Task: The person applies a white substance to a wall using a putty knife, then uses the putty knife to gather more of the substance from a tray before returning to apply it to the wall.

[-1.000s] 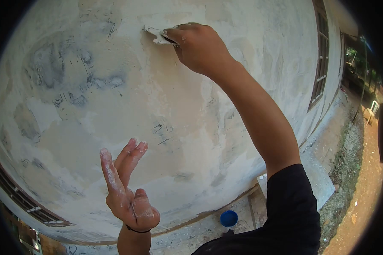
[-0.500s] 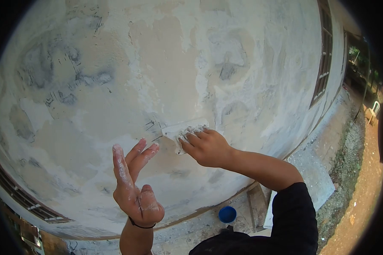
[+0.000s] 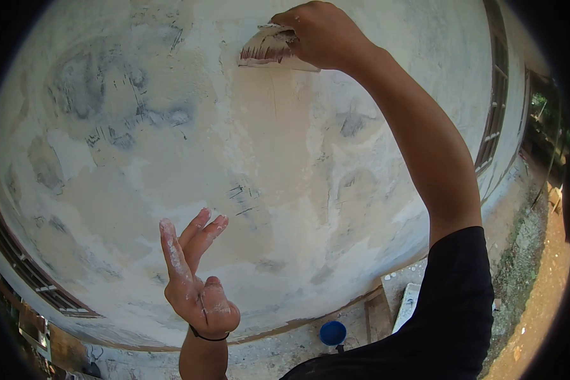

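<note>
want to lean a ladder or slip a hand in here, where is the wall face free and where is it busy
Free: the broad wall stretch between the scraper up top and the raised left hand lower down, bordered by the right arm. Also the grey-patched area left of the scraper. Crowded: top centre, where the right hand grips the scraper, the windows at the edges, and the ground by the blue tub.

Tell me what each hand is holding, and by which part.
The right hand grips a putty scraper by its upper edge, blade against the wall. The left hand holds nothing, fingers spread.
</note>
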The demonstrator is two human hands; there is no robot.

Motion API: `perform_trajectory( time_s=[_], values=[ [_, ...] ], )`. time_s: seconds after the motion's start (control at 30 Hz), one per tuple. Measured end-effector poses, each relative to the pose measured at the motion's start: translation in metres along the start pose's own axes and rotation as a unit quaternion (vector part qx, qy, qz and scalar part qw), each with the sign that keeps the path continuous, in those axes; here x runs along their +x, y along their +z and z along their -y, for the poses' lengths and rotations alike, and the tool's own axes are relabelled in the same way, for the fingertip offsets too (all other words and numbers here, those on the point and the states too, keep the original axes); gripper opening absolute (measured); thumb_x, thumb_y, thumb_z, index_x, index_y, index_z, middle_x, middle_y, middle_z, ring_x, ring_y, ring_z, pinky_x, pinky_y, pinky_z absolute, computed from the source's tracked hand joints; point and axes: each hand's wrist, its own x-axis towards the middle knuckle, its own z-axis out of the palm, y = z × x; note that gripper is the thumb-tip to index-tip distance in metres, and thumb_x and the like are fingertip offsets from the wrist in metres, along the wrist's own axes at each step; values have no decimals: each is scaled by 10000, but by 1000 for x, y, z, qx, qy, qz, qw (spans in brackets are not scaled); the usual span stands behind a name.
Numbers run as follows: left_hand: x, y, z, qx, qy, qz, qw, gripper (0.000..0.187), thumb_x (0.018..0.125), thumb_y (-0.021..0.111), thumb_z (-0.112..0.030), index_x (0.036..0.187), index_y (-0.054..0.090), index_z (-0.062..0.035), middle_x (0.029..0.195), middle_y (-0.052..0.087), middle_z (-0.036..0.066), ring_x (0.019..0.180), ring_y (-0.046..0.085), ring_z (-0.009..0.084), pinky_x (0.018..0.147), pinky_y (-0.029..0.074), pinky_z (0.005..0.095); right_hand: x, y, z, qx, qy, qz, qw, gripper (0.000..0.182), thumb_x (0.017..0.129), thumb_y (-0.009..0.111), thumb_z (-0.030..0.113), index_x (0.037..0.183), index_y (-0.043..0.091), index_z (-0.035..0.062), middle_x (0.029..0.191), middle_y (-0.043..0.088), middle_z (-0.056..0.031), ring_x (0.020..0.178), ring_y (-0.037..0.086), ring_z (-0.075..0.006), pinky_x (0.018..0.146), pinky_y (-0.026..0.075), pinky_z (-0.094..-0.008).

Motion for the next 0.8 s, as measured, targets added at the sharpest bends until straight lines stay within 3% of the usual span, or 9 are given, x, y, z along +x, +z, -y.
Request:
perform_trajectory(
  time_s=[0.2, 0.27, 0.37, 0.43, 0.53, 0.6, 0.63, 0.73, 0.8],
  values=[
    [9, 11, -2, -19, 27, -4, 999, 742, 649, 359, -74, 1336, 207, 160, 1033, 603, 281, 1065, 552, 410, 1031, 319, 545, 6, -25, 5, 33, -38, -71, 996, 260, 731, 594, 65, 980, 665, 39, 910, 660, -188, 863, 640, -298, 753, 505, -375],
    [15, 19, -2, -30, 29, -5, 999, 738, 655, 361, -76, 1342, 212, 147, 1044, 597, 286, 1064, 552, 413, 1019, 337, 545, -16, 10, 15, 27, -70, -185, 980, 289, 689, 614, -6, 962, 675, 63, 822, 660, -94, 797, 622, -253, 727, 509, -343],
    [18, 29, 7, -21, 41, 6, 999, 745, 655, 363, -76, 1357, 211, 121, 1056, 588, 296, 1063, 549, 421, 1005, 357, 547, -63, 56, 36, 23, -108, -223, 969, 58, 664, 594, 64, 712, 624, 50, 678, 574, -83, 705, 592, -236, 662, 510, -358],
    [14, 35, 16, 4, 46, 26, 999, 757, 648, 362, -73, 1365, 205, 109, 1057, 585, 301, 1063, 547, 427, 1003, 358, 549, -101, 76, 53, 52, -107, -224, 967, 139, 640, 599, 66, 768, 636, 25, 708, 571, -98, 704, 589, -251, 663, 525, -381],
    [5, 40, 30, -8, 0, 63, 998, 690, 787, 347, -120, 1397, 113, 100, 1010, 617, 288, 1084, 548, 405, 1020, 315, 466, -161, 103, 82, 70, -103, -132, 983, 199, 637, 593, 100, 801, 632, -7, 757, 589, -118, 720, 596, -236, 643, 529, -330],
    [-4, 41, 42, -44, -9, 67, 997, 748, 626, 355, -93, 1319, 232, 163, 1039, 592, 303, 1069, 546, 432, 1020, 334, 540, -196, 117, 101, 61, -122, -107, 985, 239, 639, 584, 111, 837, 636, -13, 805, 611, -128, 722, 588, -208, 635, 530, -311],
    [-10, 40, 46, -54, -11, 74, 996, 748, 626, 355, -93, 1319, 232, 163, 1039, 592, 303, 1069, 546, 432, 1020, 334, 540, -211, 120, 110, 46, -129, -100, 985, 279, 648, 594, 118, 902, 649, 17, 815, 603, -98, 663, 576, -161, 508, 459, -241],
    [-21, 30, 59, -102, -26, 72, 992, 738, 638, 352, -107, 1306, 228, 181, 1028, 606, 287, 1070, 553, 417, 1052, 280, 536, -259, 133, 142, 50, -98, -63, 992, 274, 650, 598, 122, 902, 652, 30, 823, 610, -97, 665, 578, -154, 500, 448, -233],
    [-31, 14, 68, -70, -7, 136, 988, 681, 777, 343, -115, 1391, 145, 103, 1019, 621, 280, 1080, 552, 411, 1016, 315, 480, -284, 137, 166, 51, -65, -11, 997, 265, 661, 604, 127, 908, 657, 47, 829, 614, -85, 670, 583, -147, 502, 438, -236]
  ],
)
